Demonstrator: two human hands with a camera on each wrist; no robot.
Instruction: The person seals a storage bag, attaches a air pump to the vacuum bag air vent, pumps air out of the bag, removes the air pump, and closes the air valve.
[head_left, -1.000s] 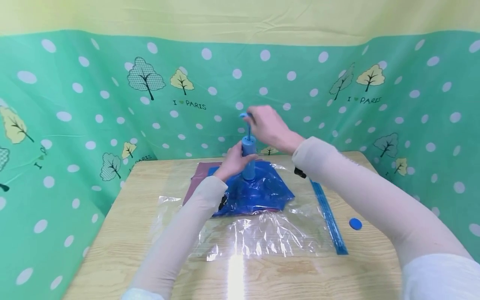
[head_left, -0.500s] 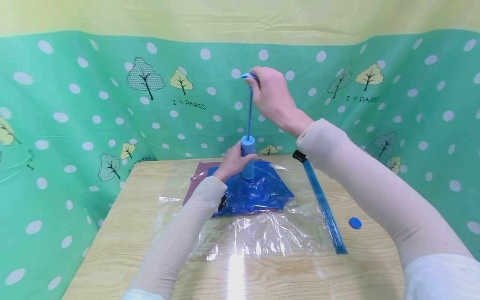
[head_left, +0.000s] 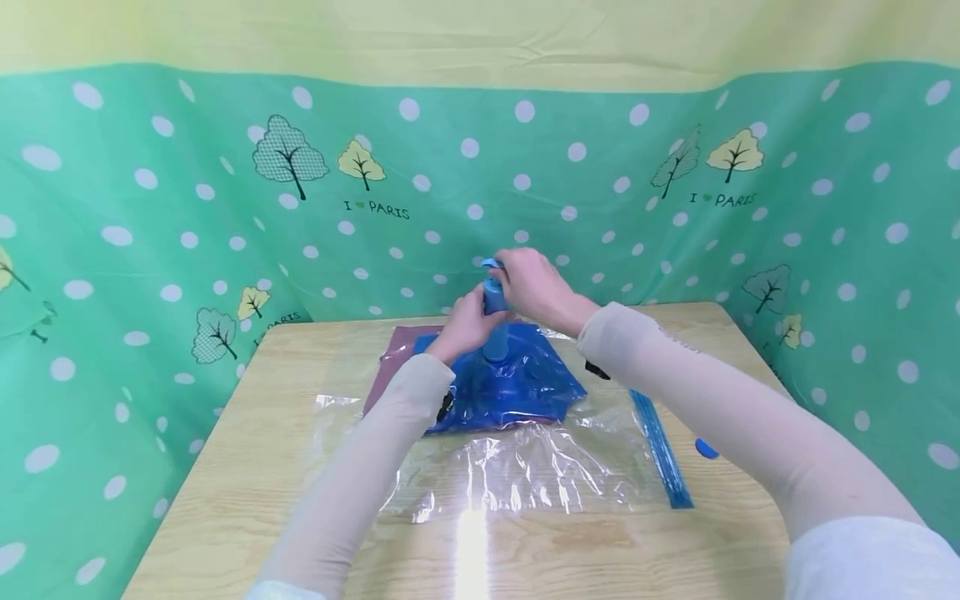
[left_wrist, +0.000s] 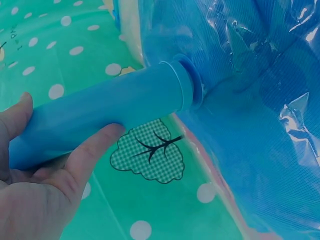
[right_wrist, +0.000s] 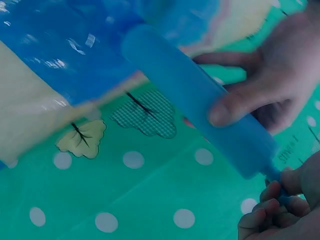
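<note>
A blue hand pump (head_left: pixel 496 343) stands upright on a clear plastic storage bag (head_left: pixel 517 479) with folded blue cloth (head_left: pixel 543 387) and a mauve cloth (head_left: pixel 396 354) inside. My left hand (head_left: pixel 467 323) grips the pump's barrel, thumb along its side; the left wrist view shows the flared base of the barrel (left_wrist: pixel 110 102) against the bag over the blue cloth. At the top, my right hand (head_left: pixel 534 283) holds the pump's handle (head_left: pixel 491 263), close above the barrel. In the right wrist view only a short piece of rod (right_wrist: pixel 271 173) shows between barrel and right fingers.
A blue zip strip (head_left: pixel 663 458) runs along the bag's right edge. Right of it, a round blue cap (head_left: pixel 706 448) lies on the wooden table (head_left: pixel 247 433), partly behind the right forearm. A green dotted curtain (head_left: pixel 420 208) hangs behind and at both sides.
My right hand first rose, drawing the rod far out of the pump, then came down and pushed it nearly all the way in. The left hand stayed on the barrel.
</note>
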